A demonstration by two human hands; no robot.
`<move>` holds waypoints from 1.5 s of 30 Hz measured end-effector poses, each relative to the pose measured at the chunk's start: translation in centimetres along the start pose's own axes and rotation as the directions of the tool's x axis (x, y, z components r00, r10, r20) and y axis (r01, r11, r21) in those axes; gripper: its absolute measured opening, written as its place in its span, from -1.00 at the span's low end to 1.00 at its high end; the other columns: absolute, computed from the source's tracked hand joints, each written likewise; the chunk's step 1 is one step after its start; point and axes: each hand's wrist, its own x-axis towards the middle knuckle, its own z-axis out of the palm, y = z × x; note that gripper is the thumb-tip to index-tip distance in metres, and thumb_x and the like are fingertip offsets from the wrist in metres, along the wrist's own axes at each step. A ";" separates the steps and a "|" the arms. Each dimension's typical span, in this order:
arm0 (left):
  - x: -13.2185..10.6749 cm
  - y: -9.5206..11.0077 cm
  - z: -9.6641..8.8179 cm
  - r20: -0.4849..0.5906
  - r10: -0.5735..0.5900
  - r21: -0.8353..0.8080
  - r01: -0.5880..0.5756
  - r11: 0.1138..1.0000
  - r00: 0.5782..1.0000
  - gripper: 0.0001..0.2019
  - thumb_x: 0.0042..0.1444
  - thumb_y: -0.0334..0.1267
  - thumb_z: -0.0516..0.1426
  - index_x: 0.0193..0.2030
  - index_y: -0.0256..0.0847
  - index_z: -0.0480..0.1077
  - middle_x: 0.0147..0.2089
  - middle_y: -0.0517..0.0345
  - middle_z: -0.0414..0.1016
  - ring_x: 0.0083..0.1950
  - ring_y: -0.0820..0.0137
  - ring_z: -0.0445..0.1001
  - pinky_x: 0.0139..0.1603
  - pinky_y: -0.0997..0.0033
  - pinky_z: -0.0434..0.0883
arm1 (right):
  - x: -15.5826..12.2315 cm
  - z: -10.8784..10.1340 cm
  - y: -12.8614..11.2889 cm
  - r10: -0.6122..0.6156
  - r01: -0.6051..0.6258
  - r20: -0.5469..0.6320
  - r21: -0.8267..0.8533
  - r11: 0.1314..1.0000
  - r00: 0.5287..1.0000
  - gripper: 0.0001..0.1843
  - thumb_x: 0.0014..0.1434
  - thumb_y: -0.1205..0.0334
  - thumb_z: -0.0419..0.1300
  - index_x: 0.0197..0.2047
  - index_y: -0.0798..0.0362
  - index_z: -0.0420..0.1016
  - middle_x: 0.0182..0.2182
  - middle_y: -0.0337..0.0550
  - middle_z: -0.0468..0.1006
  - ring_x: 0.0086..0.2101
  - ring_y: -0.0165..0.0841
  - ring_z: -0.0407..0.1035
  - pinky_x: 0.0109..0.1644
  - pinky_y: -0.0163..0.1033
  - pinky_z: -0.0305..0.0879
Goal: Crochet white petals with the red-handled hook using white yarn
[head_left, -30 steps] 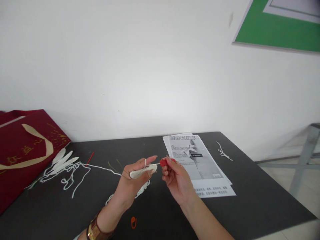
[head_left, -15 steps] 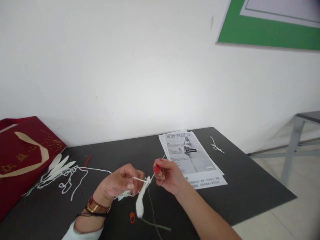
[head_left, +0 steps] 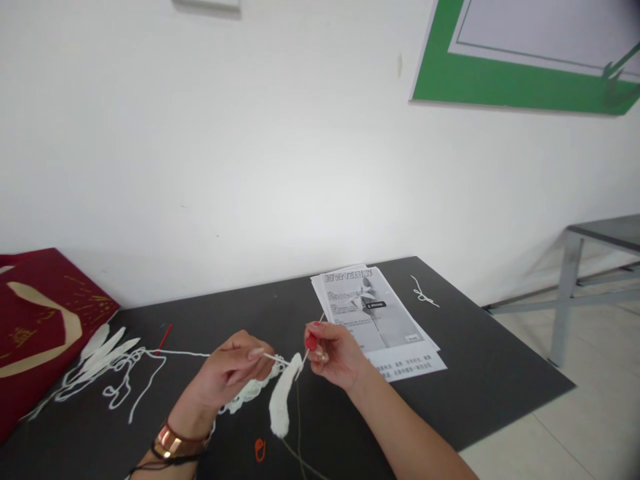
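One taut white strand (head_left: pixel 276 359) in the head view runs from the left hand (head_left: pixel 233 368), pinched between thumb and fingers, to the top of a white petal (head_left: pixel 280 407). The right hand (head_left: pixel 336 353) grasps a red-handled hook (head_left: pixel 312 343), its shaft meeting that top. The petal hangs tilted between and below both hands, above the black table (head_left: pixel 460 393), with thin green strands (head_left: pixel 301 455) at its lower end. An orange clip (head_left: pixel 259 449) lies near it; a yarn heap (head_left: pixel 250 395) sits behind the left wrist, printed sheets (head_left: pixel 367 317) beyond the right hand.
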 end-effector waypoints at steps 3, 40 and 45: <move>-0.2 -0.5 1.0 -0.001 0.038 -0.126 -0.037 0.991 0.999 -0.62 -0.07 0.10 0.23 -0.60 -0.18 0.56 -0.61 0.20 0.15 -0.53 0.40 0.20 -0.50 0.35 0.19 | 0.1 -0.3 0.1 -0.007 0.008 -0.025 0.024 1.000 1.000 -0.84 0.03 0.33 0.30 -0.52 0.24 0.50 -0.75 -0.30 0.38 -0.76 -0.59 0.13 -0.73 -0.51 0.18; 0.7 -2.8 5.9 -0.617 0.193 -0.076 -0.302 0.950 0.763 -0.37 0.02 -0.37 0.30 0.24 0.05 0.30 -0.45 0.37 0.42 -0.43 0.55 0.39 -0.35 0.55 0.36 | -0.9 2.6 1.2 -0.448 0.396 -0.283 -0.224 0.891 0.848 -0.72 -0.05 0.14 0.44 -0.33 0.17 0.61 -0.56 -0.19 0.61 -0.59 -0.50 0.44 -0.48 -0.42 0.49; 0.8 -3.0 5.8 -0.607 0.187 -0.074 -0.290 0.954 0.772 -0.31 0.02 -0.38 0.31 0.30 -0.01 0.22 -0.48 0.37 0.44 -0.40 0.53 0.40 -0.30 0.53 0.38 | -1.6 2.6 1.3 -0.620 0.430 -0.161 -0.588 0.685 0.768 -0.82 0.12 0.15 0.32 -0.31 0.10 0.61 -0.51 -0.18 0.62 -0.56 -0.45 0.47 -0.45 -0.37 0.48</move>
